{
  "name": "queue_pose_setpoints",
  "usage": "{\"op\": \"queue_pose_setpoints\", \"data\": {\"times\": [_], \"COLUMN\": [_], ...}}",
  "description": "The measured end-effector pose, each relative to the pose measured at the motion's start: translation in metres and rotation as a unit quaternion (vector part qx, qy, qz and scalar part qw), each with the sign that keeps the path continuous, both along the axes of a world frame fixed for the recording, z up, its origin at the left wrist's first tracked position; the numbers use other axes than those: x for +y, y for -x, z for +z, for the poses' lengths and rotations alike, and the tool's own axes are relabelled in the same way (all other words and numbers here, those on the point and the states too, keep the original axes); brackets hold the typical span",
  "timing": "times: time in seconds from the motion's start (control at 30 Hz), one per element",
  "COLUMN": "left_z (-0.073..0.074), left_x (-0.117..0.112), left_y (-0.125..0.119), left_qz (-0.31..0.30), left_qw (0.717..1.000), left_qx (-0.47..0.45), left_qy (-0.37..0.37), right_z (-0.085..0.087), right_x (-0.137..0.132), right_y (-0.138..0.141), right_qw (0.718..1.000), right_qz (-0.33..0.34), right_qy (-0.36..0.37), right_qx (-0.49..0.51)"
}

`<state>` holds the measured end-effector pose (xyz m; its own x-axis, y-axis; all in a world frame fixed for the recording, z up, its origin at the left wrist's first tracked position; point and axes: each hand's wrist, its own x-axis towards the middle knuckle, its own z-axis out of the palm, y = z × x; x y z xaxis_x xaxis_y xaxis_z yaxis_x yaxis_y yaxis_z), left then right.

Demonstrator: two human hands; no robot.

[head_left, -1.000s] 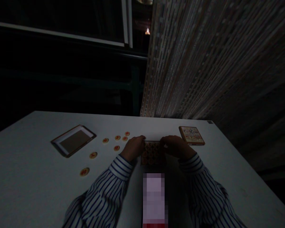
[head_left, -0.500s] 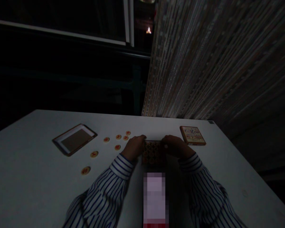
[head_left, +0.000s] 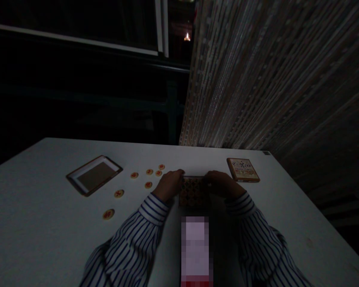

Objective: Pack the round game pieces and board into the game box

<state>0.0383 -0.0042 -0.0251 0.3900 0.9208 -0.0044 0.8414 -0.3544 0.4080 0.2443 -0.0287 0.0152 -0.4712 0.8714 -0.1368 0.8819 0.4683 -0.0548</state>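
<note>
A small patterned box (head_left: 192, 190) holding round red-marked game pieces lies on the white table (head_left: 42, 223) right in front of me. My left hand (head_left: 169, 184) curls round its left side, and my right hand (head_left: 221, 184) curls round its right side. Both hands grip the box's edges with bent fingers. Striped shirt sleeves cover both forearms. Several loose round pieces (head_left: 148, 185) with red marks lie scattered on the table to the left of my left hand.
An upturned box lid (head_left: 94, 174) with a brown inside lies at the left. A small printed box (head_left: 243, 169) sits at the right, near the table's far corner. A woven blind (head_left: 272, 79) hangs behind. The room is dark.
</note>
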Motion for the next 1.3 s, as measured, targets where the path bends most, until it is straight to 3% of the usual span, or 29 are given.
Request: {"op": "queue_pose_setpoints", "data": {"times": [1.3], "left_z": [0.003], "left_x": [-0.0013], "left_y": [-0.0018], "left_qz": [-0.005], "left_qw": [0.999], "left_qx": [0.029], "left_qy": [-0.013], "right_z": [0.0026], "right_x": [-0.0001], "right_y": [0.0001], "right_qw": [0.999], "right_qz": [-0.003], "right_qy": [0.028], "right_qx": [-0.025]}}
